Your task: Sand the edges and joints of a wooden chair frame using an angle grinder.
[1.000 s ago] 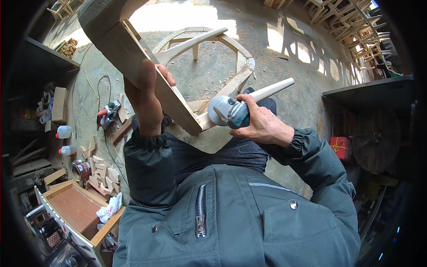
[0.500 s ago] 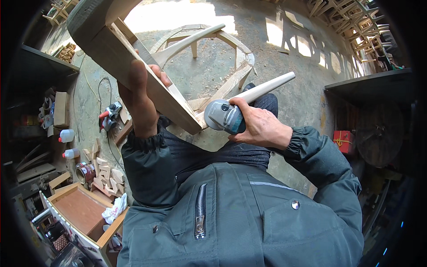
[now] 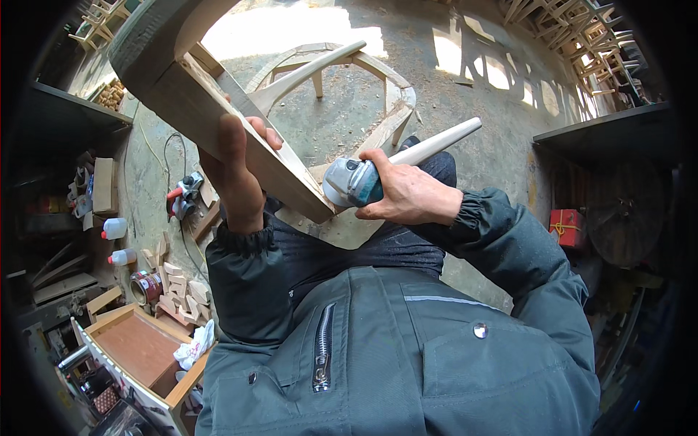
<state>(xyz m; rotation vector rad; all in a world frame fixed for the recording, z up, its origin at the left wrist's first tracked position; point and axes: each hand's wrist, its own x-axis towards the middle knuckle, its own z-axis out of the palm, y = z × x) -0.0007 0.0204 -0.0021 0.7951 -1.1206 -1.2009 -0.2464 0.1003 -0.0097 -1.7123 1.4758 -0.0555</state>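
Note:
My left hand (image 3: 236, 167) is wrapped around the side rail of a curved wooden chair frame (image 3: 185, 94), thumb on the near face and fingertips over the inner edge. The frame tilts up toward the far left, and its near corner sits over my lap. A small handheld power sander (image 3: 350, 182), with a grey round head and a teal body, is gripped by my right hand (image 3: 414, 190). Its head meets the wood at the joint by the near corner, though the exact contact is hidden. A tapered wooden leg (image 3: 443, 140) points right from behind the sander, over my knee.
A rounded wooden frame (image 3: 396, 91) stands on the floor ahead among shavings. To the left lie a red-handled power tool (image 3: 185, 192) with a cord, plastic jugs (image 3: 114, 228), wood offcuts (image 3: 185, 294) and a drawer (image 3: 134, 349). A dark-topped bench (image 3: 603, 120) stands right, with chair frames (image 3: 574, 36) stacked beyond.
My right hand has moved the sander left and slightly away from me, turning it more on its side against the joint. My left hand keeps its hold on the frame.

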